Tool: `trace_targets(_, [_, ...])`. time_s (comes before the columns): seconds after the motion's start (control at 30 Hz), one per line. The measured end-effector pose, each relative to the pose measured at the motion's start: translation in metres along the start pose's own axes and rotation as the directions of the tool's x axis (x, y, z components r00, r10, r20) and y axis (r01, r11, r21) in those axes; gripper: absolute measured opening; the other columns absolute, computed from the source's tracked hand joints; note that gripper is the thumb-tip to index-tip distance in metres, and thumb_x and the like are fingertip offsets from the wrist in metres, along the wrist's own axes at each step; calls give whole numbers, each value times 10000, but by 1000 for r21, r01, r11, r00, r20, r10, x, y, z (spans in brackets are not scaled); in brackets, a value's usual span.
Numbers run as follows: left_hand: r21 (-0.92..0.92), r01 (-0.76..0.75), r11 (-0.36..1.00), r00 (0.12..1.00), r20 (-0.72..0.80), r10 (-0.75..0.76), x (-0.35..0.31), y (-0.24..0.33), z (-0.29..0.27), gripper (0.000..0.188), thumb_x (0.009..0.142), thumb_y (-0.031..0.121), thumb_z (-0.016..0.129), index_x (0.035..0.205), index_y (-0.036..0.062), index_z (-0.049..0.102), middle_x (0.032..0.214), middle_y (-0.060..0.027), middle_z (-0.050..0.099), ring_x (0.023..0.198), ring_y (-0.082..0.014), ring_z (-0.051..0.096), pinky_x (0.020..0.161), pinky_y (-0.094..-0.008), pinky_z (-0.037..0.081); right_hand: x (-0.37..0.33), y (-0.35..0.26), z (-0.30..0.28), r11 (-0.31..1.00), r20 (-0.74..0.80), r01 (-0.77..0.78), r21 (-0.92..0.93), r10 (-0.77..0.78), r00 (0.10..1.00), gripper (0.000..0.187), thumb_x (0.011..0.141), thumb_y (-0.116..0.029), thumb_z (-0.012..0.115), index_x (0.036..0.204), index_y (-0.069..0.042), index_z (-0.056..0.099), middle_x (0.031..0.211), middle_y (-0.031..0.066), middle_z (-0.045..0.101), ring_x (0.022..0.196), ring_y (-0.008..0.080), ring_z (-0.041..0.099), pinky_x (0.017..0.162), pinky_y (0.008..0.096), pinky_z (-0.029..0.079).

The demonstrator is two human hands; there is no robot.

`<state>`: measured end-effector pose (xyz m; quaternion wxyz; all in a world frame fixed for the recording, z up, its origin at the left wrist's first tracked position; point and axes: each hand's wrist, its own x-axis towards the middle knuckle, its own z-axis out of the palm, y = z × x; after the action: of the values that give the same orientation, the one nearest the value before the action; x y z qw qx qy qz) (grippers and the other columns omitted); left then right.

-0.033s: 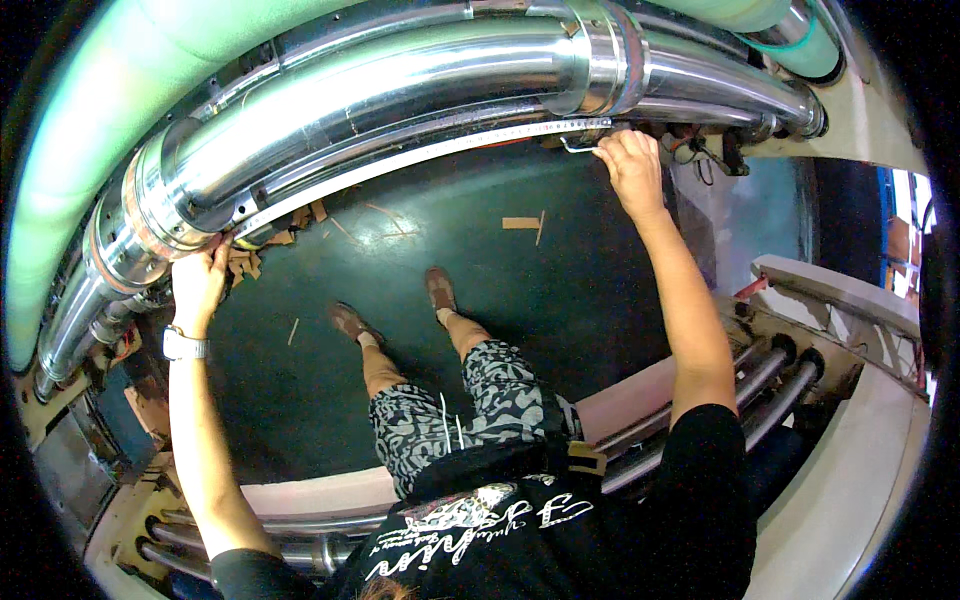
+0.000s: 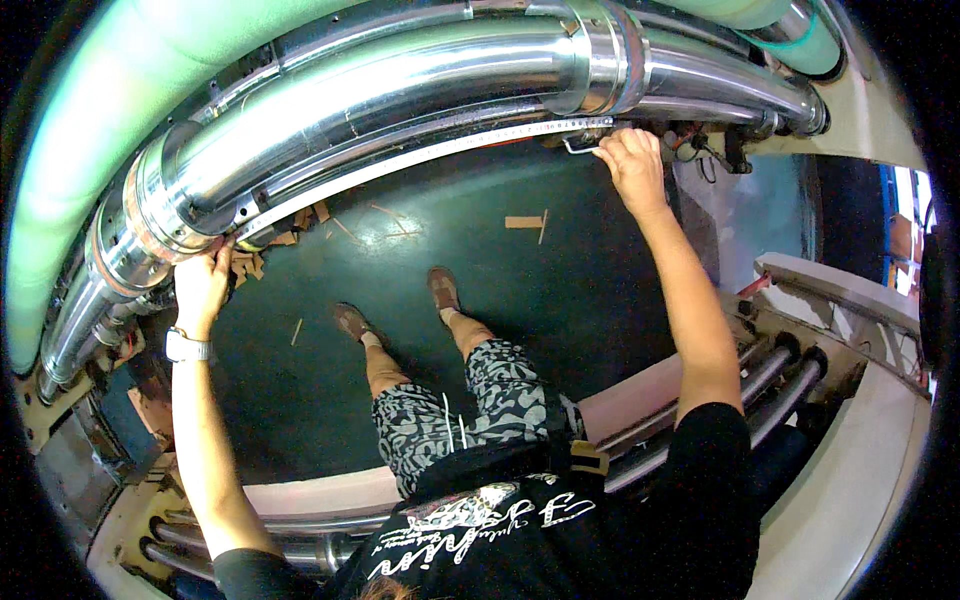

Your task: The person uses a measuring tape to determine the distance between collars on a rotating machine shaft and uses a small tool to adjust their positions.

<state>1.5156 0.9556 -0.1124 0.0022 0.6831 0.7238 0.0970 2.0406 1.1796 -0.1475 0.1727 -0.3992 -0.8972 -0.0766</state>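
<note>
A white measuring tape (image 2: 400,162) with dark markings is stretched along the underside of a large shiny metal roller (image 2: 380,75). At its left end, the fingers of my left hand (image 2: 203,285) are pinched on the tape, close to a clamped collar (image 2: 160,210); part of that grip is hidden. My right hand (image 2: 635,165) is closed just below the tape's right end, by a second collar (image 2: 610,60). A thin bent metal rod, like a hex key (image 2: 582,149), sticks out leftward from its fingers.
Pale green rollers (image 2: 110,110) curve above the metal one. Cardboard scraps (image 2: 523,222) lie on the dark green floor (image 2: 300,400) around my feet. Behind me run more metal shafts (image 2: 650,465) between pale machine frames (image 2: 850,480). Cables (image 2: 705,155) hang right of my right hand.
The view has shifted very slightly. Both hands keep their places at the two ends of the tape.
</note>
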Motion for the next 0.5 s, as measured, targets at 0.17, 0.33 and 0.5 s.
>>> trace_targets(0.17, [-43, 118, 992, 981, 158, -110, -6, 14, -12, 265, 870, 240, 514, 740, 18, 578, 615, -170, 532, 569, -344, 527, 527, -397, 404, -2, 17, 0, 999, -5, 1, 40, -1, 1000, 205, 673, -234, 678, 757, -58, 613, 785, 43, 548, 795, 237, 518, 751, 361, 374])
trace_targets(0.33, [-117, 47, 992, 981, 193, -24, -22, 60, -44, 215, 839, 166, 539, 723, -5, 480, 696, -167, 480, 622, -352, 501, 550, -396, 402, -5, 24, -4, 994, -33, -36, 99, 39, 999, 204, 680, -230, 675, 742, -52, 599, 771, 43, 534, 786, 235, 514, 759, 368, 373])
trace_targets(0.5, [-209, 135, 969, 932, 358, -53, -37, 111, -73, 182, 811, 178, 566, 806, 7, 503, 674, -163, 518, 605, -337, 527, 553, -372, 418, 0, 45, -15, 990, -75, 17, 143, -6, 997, 200, 696, -226, 662, 739, -44, 591, 760, 59, 513, 784, 248, 503, 754, 374, 377])
